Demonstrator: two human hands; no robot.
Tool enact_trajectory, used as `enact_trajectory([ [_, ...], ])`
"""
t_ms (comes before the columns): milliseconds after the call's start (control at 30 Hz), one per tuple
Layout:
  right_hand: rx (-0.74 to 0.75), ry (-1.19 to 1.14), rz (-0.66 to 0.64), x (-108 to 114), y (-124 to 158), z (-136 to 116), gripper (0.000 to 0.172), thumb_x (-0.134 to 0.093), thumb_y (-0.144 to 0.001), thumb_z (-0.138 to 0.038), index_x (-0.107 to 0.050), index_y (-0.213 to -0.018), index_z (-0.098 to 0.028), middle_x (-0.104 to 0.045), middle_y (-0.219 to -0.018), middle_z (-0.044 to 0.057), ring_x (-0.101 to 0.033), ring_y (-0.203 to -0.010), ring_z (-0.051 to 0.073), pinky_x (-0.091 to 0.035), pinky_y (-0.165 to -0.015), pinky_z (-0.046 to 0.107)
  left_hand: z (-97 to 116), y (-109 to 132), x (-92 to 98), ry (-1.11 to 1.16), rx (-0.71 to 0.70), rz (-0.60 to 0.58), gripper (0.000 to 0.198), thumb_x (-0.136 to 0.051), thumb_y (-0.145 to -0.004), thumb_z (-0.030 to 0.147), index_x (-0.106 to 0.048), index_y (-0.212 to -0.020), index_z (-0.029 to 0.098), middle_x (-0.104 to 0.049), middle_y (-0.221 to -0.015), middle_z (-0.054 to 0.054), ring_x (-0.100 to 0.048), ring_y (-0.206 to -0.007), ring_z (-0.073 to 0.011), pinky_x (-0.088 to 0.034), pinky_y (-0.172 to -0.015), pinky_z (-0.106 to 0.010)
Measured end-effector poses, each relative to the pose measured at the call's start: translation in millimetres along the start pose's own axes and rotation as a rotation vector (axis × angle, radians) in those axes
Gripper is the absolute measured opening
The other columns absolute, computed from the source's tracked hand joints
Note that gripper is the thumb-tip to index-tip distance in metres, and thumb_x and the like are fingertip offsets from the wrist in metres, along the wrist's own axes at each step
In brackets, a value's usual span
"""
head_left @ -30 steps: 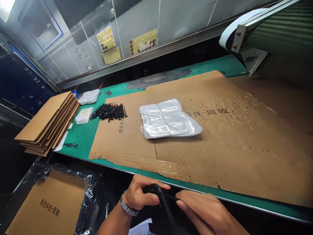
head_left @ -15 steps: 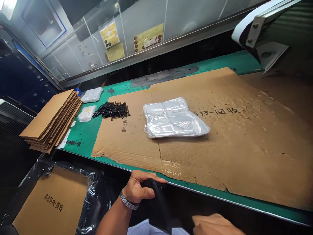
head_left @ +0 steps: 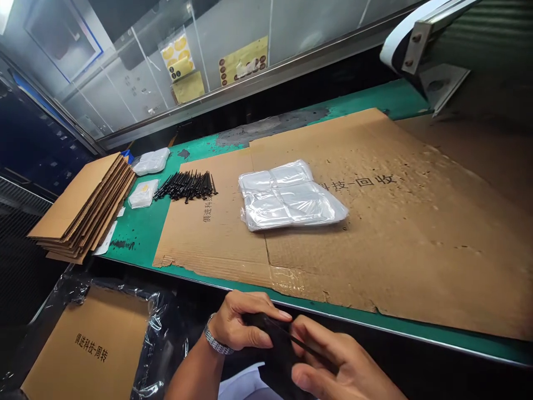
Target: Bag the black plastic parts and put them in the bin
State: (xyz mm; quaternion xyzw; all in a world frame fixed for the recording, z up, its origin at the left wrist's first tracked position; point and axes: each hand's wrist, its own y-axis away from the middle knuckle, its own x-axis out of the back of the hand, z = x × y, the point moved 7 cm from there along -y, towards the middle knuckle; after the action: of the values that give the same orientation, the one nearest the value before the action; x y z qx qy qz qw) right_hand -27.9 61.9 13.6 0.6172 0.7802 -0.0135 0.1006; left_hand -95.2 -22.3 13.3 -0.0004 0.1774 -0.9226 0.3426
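Observation:
My left hand (head_left: pixel 245 322), with a metal-band watch at the wrist, grips the upper end of a flat black piece (head_left: pixel 281 353) between thumb and fingers. It is held below the table's front edge; its exact kind is not clear. My right hand (head_left: pixel 333 358) has its fingers and thumb closed around the other side of it, where a thin dark edge or strip shows between the fingers. Beyond the hands, a tied bundle of clear plastic bags (head_left: pixel 291 194) lies on a cardboard sheet (head_left: pixel 225 250).
On the green table (head_left: pixel 141 236), a pile of thin black rods with small heads (head_left: pixel 187 185) lies left of the bundle. Further left are small white packets (head_left: pixel 144 193) and stacked flat cardboard (head_left: pixel 75 197). A plastic-lined carton (head_left: pixel 89 339) stands lower left. A metal-framed structure (head_left: pixel 437 72) overhangs upper right.
My right hand has moved up and left and now grips the black piece, which has tilted. My left hand keeps its hold. The view has shifted slightly.

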Motion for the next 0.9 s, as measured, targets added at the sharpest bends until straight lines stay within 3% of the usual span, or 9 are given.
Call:
enact_trajectory([
  [100, 0.014, -0.064, -0.062, -6.6, -5.6, 4.4, 0.049, -0.051, -0.079, -0.065, -0.058, -0.072, -0.017, -0.045, -0.067, 0.001, -0.041, -0.060, 0.015, -0.042, -0.058, 0.026, 3.6, -0.9, -3.0, -0.030, 0.037, -0.019, 0.037, -0.067, -0.069, 0.043, -0.069, -0.101, 0.024, -0.064, -0.071, -0.007, -0.051, -0.063, -0.0150, -0.039, -0.060, -0.027],
  [233, -0.023, -0.093, 0.019, -3.4, -6.1, 19.8, 0.055, -0.042, -0.084, -0.064, -0.057, -0.064, -0.015, -0.037, -0.057, -0.001, -0.032, -0.051, 0.012, -0.032, -0.046, 0.023, 2.3, -0.3, -4.9, -0.097, 0.122, -0.029, 0.039, -0.066, -0.070, 0.044, -0.069, -0.102, 0.022, -0.067, -0.075, -0.009, -0.055, -0.066, -0.0173, -0.041, -0.062, -0.028],
  [367, -0.100, -0.136, 0.120, 5.4, -2.3, 21.9, 0.053, -0.051, -0.079, -0.066, -0.059, -0.066, -0.015, -0.044, -0.064, 0.001, -0.040, -0.057, 0.014, -0.035, -0.050, 0.024, -0.9, 0.8, -2.9, -0.131, 0.174, -0.015, 0.038, -0.064, -0.072, 0.043, -0.069, -0.102, 0.020, -0.069, -0.083, -0.010, -0.059, -0.071, -0.0186, -0.043, -0.067, -0.029],
  [467, -0.095, -0.106, 0.094, 10.0, -0.1, 16.1, 0.055, -0.054, -0.073, -0.070, -0.060, -0.069, -0.016, -0.046, -0.066, 0.002, -0.044, -0.061, 0.017, -0.040, -0.055, 0.027, -0.1, 1.0, -1.8, -0.161, 0.221, -0.013, 0.039, -0.062, -0.074, 0.044, -0.068, -0.104, 0.019, -0.069, -0.087, -0.010, -0.061, -0.075, -0.0199, -0.044, -0.071, -0.030],
  [600, -0.059, 0.016, 0.097, 17.8, 1.3, 14.8, 0.050, -0.060, -0.071, -0.065, -0.061, -0.065, -0.016, -0.045, -0.059, 0.000, -0.040, -0.055, 0.015, -0.037, -0.050, 0.025, 8.1, -1.2, -3.4, -0.330, 0.236, -0.010, 0.041, -0.062, -0.075, 0.039, -0.063, -0.111, 0.019, -0.067, -0.085, -0.009, -0.058, -0.076, -0.0194, -0.043, -0.072, -0.030],
  [667, -0.057, -0.064, 0.154, 22.0, 1.8, 15.3, 0.043, -0.062, -0.074, -0.058, -0.063, -0.066, -0.016, -0.049, -0.060, 0.001, -0.044, -0.055, 0.016, -0.042, -0.054, 0.027, 12.9, -1.2, 1.5, -0.400, 0.211, 0.119, 0.053, -0.067, -0.072, 0.035, -0.055, -0.122, 0.022, -0.064, -0.099, -0.009, -0.056, -0.091, -0.0219, -0.040, -0.084, -0.033],
  [767, -0.075, -0.341, 0.219, 23.7, 2.7, 15.0, 0.036, -0.063, -0.077, -0.052, -0.069, -0.087, -0.018, -0.060, -0.073, 0.005, -0.055, -0.066, 0.021, -0.047, -0.071, 0.035, 7.6, 11.3, 14.9, -0.349, 0.276, 0.484, 0.062, -0.068, -0.072, 0.034, -0.044, -0.129, 0.024, -0.054, -0.121, -0.010, -0.046, -0.113, -0.0239, -0.032, -0.096, -0.034],
  [833, -0.099, -0.460, 0.290, 26.8, 3.9, 15.5, 0.040, -0.064, -0.077, -0.052, -0.067, -0.099, -0.020, -0.064, -0.077, 0.007, -0.058, -0.069, 0.023, -0.048, -0.072, 0.036, -4.8, 26.3, 15.2, -0.169, 0.353, 0.702, 0.060, -0.065, -0.074, 0.036, -0.042, -0.129, 0.023, -0.052, -0.124, -0.011, -0.044, -0.117, -0.0231, -0.032, -0.096, -0.033],
  [900, -0.112, -0.486, 0.380, 32.1, 5.2, 16.8, 0.043, -0.065, -0.075, -0.054, -0.067, -0.101, -0.020, -0.065, -0.078, 0.007, -0.058, -0.068, 0.022, -0.049, -0.065, 0.032, -20.2, 37.5, 2.5, 0.126, 0.410, 0.803, 0.062, -0.066, -0.074, 0.037, -0.040, -0.128, 0.021, -0.053, -0.122, -0.012, -0.047, -0.115, -0.0230, -0.036, -0.094, -0.033],
])
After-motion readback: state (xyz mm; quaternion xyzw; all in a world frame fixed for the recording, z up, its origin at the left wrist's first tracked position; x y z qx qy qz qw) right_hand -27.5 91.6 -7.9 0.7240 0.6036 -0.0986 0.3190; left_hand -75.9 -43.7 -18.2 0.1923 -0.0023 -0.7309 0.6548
